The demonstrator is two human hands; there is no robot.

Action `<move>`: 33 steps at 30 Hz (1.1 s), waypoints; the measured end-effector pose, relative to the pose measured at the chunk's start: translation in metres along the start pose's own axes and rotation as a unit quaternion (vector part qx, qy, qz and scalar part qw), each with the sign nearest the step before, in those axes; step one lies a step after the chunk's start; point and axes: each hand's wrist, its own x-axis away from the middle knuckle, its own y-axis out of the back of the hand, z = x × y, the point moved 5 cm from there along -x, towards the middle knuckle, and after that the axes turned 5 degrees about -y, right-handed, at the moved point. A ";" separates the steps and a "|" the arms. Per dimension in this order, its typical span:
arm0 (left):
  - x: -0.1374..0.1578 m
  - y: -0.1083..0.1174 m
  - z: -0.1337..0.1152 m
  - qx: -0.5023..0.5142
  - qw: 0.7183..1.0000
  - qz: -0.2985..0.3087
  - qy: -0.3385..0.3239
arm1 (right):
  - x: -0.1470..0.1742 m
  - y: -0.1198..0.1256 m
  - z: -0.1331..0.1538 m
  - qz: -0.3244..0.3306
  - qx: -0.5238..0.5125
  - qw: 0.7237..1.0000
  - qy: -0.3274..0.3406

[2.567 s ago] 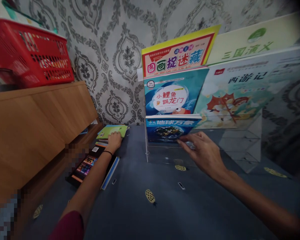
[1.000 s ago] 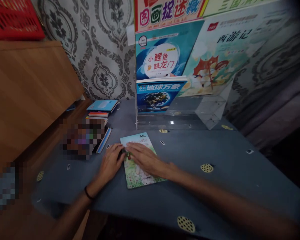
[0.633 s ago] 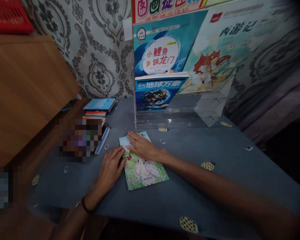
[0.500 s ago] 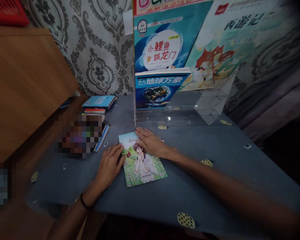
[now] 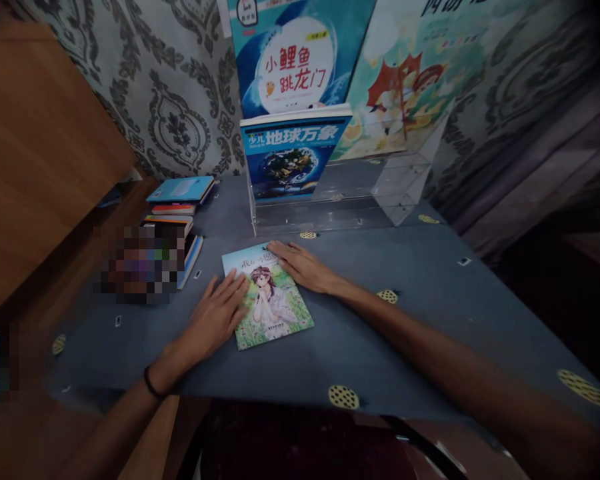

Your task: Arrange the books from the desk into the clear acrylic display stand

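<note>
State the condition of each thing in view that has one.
Book, shut, lying flat, cover up
Left hand, open, on the book's left side
Right hand, open, at the book's upper right corner
Rack, upright
Earth magazine, shut, standing in the rack
Blue-topped book pile, stacked flat

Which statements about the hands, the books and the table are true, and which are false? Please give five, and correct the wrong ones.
1. The left hand and the right hand both rest on the meadow-cover book. True.
2. The right hand lies at that book's bottom edge. False: it lies near the upper right corner.
3. The Earth-cover book stands in the clear display rack. True.
4. The left hand has nothing around its wrist. False: it wears a dark wristband.
5. The light-blue book lies on top of other books. True.
</note>
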 end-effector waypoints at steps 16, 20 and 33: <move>-0.033 -0.015 -0.101 0.009 0.976 0.065 -0.206 | 0.002 0.000 0.002 0.007 0.005 1.000 0.003; -0.016 -0.026 -0.087 0.002 0.973 0.022 -0.229 | 0.008 0.009 0.013 -0.008 0.040 0.999 -0.003; -0.001 -0.044 -0.061 -0.031 0.973 -0.078 -0.214 | -0.038 -0.026 0.109 0.118 0.063 0.982 0.133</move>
